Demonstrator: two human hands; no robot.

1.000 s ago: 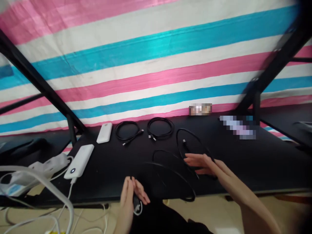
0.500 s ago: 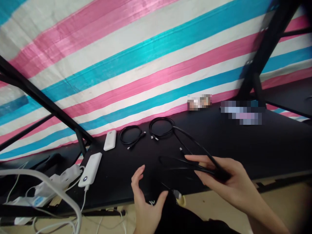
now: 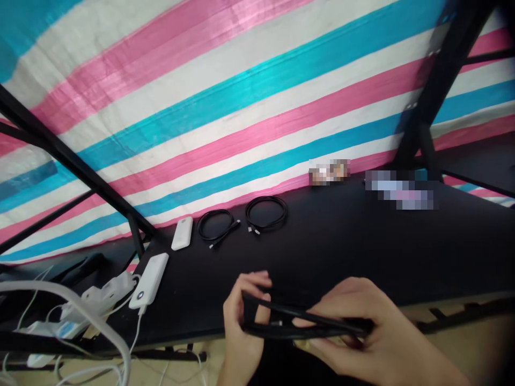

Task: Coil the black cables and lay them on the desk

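Note:
A looped black cable [image 3: 298,311] is stretched between my two hands over the table's front edge. My right hand [image 3: 362,327] grips the bundled strands at one end, fingers closed round them. At the other end, the loop lies inside the curled fingers and thumb of my left hand [image 3: 245,316]. A small light plug [image 3: 277,323] shows between the strands. On the table beyond lie two coiled black cables with light plugs, the left coil [image 3: 215,238] and the right coil [image 3: 265,227].
Two white power banks lie at the left, the nearer one [image 3: 148,281] with a white cord plugged in, the farther one [image 3: 182,233] behind it. White power strips [image 3: 100,295] and cords crowd the left edge. Blurred items [image 3: 330,172] sit at the back. Black frame posts [image 3: 426,96] flank the table [image 3: 341,241].
My right hand has come lower and closer, drawing the black cable in. My left hand, bare and spread before, now curls round the loop's end. Loose strands no longer stretch toward the right coil.

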